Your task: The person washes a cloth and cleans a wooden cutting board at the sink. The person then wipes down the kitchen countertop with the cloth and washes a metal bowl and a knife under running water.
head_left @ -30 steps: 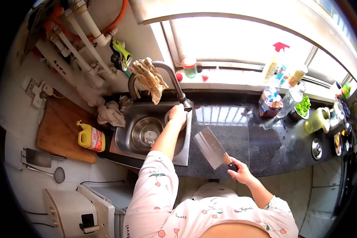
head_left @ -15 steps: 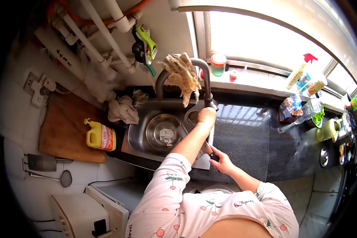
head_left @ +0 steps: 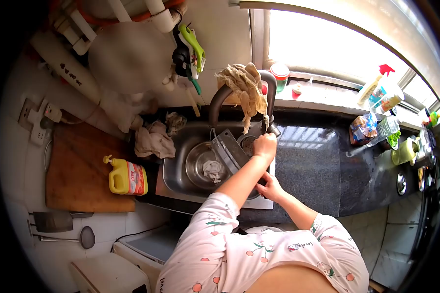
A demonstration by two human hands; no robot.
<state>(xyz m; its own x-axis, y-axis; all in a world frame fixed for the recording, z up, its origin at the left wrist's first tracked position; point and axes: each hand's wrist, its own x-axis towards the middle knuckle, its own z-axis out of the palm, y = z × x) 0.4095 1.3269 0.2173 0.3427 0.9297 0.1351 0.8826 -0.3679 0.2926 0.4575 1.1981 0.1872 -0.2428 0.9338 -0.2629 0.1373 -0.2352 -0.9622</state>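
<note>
My right hand is closed around the dark handle of a kitchen knife, near the sink's front right corner. The broad grey knife blade slants up and left over the sink, passing behind my left forearm. My left hand is curled closed just below the spout end of the dark faucet; its fingertips and anything in them are hidden. A tan, ragged cloth hangs over the faucet. In the sink, a round metal basin holds a crumpled white cloth.
Left of the sink stand a yellow detergent jug and a wooden board. Pinkish cloth lies at the sink's left rim. Jars and bottles line the windowsill. The dark counter extends right toward packages and a green jug.
The knife blade has swung up and further into view over the sink. My left hand stays by the spout, slightly lower relative to it. The whole view has shifted.
</note>
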